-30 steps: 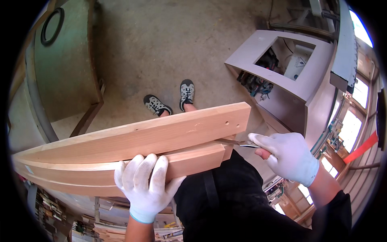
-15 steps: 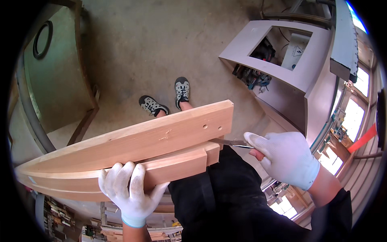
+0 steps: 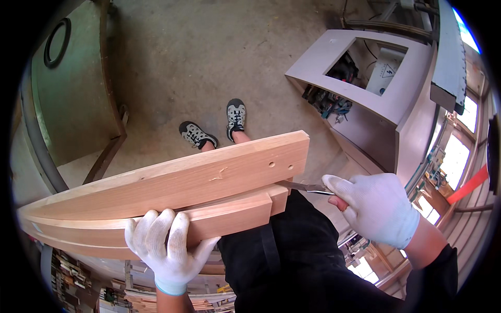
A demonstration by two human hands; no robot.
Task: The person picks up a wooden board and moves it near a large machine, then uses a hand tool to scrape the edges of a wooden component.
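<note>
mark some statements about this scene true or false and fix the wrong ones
1. The right hand holds a metal tool. True.
2. The left hand is bare. False: the left hand is gloved.
3. The upper board has two holes. True.
4. The left hand touches no wood. False: its fingers lie on the lower board.
5. Both shoes are on the floor. True.
6. The ring is orange. False: the ring is black.
</note>
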